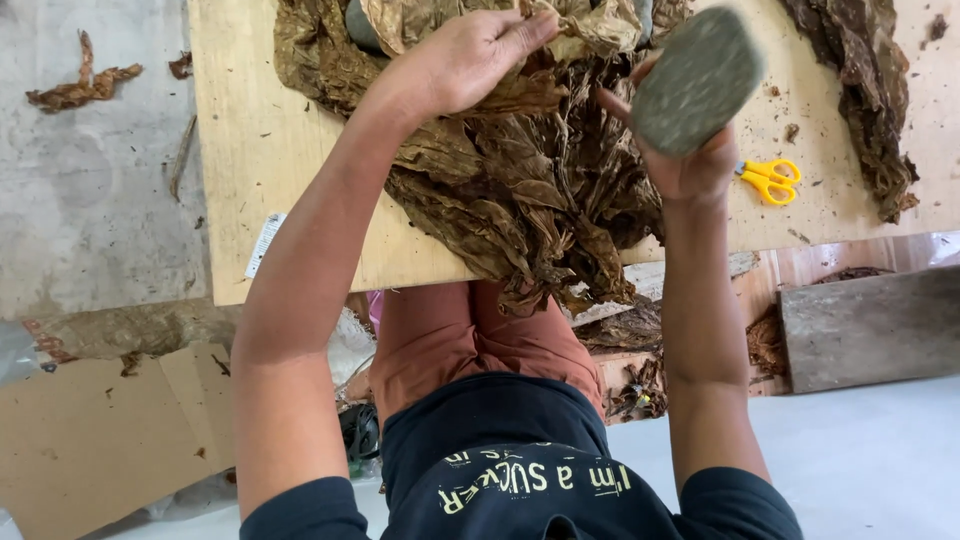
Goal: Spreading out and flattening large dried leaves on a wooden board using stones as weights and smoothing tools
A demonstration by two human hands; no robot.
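Concrete floor, grey and dusty, leaf scraps scattered on it. A plywood board [300,150] serves as work surface across the person's lap; its near edge runs just above the knees.

Pile of dried brown leaves [520,190] sits mid-board, with a bunch draping over the near edge toward the lap. Second, smaller heap of leaves [870,90] along the far right side of the board. Yellow scissors [770,180] lie flat on the board between the two, just beside the right wrist.

Left hand [470,60]: fingers curled, pressing down on and gripping the top of the pile. Closed on leaf, looks like a light hold.

Right hand [690,165]: clamped on a flat grey stone [697,80], raised off the board above the pile's right edge. Motion-blurred, so exact finger placement can't be told.

Handling, my read:
- Leaves: light, thin, crinkled, probably brittle at the edges. Tear easily. Best taken by the thicker stems or flat under the palm, not pinched at the tips.
- Stone: dense, heavy for its size, rough face, unlikely to slip. Held at its lower end.

Room: bare board to the left of the pile, open. Right side tight: scissors and second heap close in. Below the board edge on the right, a weathered wooden plank [870,325] and more scraps; cardboard [100,430] on the floor at left.
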